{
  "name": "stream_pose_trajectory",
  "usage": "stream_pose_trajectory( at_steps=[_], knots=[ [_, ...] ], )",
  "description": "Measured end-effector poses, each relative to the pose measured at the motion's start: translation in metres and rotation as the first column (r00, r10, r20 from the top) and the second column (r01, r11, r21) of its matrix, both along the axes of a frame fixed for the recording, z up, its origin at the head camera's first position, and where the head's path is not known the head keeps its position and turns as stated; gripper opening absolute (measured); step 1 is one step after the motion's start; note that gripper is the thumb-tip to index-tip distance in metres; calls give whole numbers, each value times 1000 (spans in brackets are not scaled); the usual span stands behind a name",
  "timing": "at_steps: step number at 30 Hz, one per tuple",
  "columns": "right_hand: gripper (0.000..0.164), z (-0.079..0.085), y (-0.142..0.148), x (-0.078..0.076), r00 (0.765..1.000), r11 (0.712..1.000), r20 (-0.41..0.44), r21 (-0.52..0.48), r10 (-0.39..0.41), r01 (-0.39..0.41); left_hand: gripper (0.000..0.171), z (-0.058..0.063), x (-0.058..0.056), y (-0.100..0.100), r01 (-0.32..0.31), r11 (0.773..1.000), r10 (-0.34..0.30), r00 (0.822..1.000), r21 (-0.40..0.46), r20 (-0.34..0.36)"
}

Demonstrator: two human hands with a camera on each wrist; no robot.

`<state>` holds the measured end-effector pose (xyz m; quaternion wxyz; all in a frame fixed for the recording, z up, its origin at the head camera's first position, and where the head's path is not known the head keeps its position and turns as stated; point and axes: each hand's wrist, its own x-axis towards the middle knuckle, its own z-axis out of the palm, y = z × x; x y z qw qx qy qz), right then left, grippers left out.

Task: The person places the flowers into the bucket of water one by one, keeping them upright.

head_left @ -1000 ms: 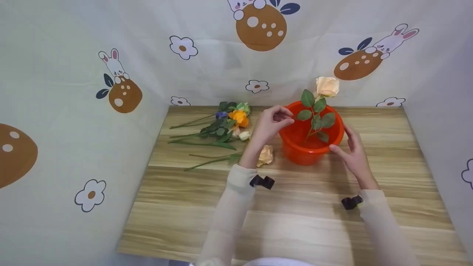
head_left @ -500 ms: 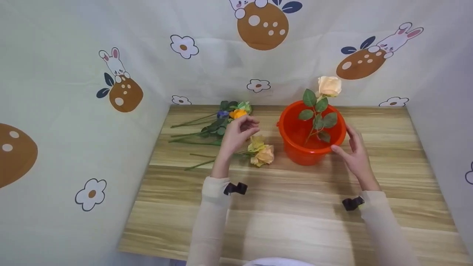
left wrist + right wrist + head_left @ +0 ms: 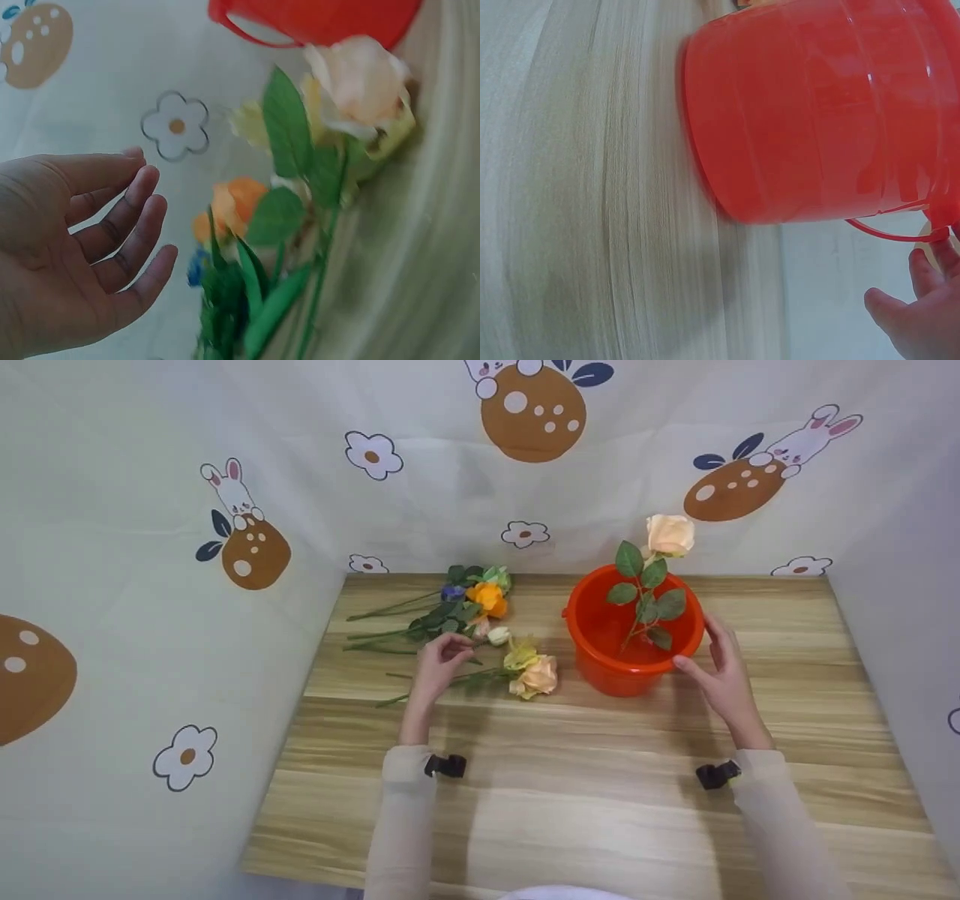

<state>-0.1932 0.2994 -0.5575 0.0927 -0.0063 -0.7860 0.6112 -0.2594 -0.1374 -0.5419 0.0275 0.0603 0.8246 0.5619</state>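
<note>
In the head view my left hand is over the flower stems on the left side of the table. Its thumb and fingertips come close together beside the stem of a white tulip. The left wrist view shows this hand with fingers loosely bent and nothing between them. A red bucket stands upright on the right, with one peach rose leaning in it. My right hand rests against the bucket's right side, thumb at the front rim; in the right wrist view its fingers touch near the handle joint.
Left of the bucket lie another peach rose, a yellow flower, an orange flower and a blue flower, stems pointing left. The wooden table meets a patterned cloth wall behind.
My left hand has moved from the bucket's left rim leftward and down to the stems by the white tulip. The right hand stays at the bucket; the rose in it is unchanged.
</note>
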Motion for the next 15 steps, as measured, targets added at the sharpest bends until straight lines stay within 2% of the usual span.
stream_pose_trajectory(
  at_steps=[3, 7, 10, 15],
  knots=[
    [82, 3, -1, 1, 1000, 1000, 12, -1, 1, -1, 15, -14, 2, -6, -31, 999, 32, 999, -17, 35],
    [81, 19, -8, 8, 1000, 1000, 21, -7, 5, -5, 16, -31, 4, -9, -36, 998, 39, 997, -51, 61],
    [79, 28, -13, 12, 1000, 1000, 11, -11, 10, -10, 16, -42, 4, -10, -32, 995, 37, 998, -99, 48],
    [79, 29, -14, 12, 1000, 1000, 9, 1, 5, -5, 13, -60, 5, -10, -24, 987, 26, 1000, -157, 13]
  ],
)
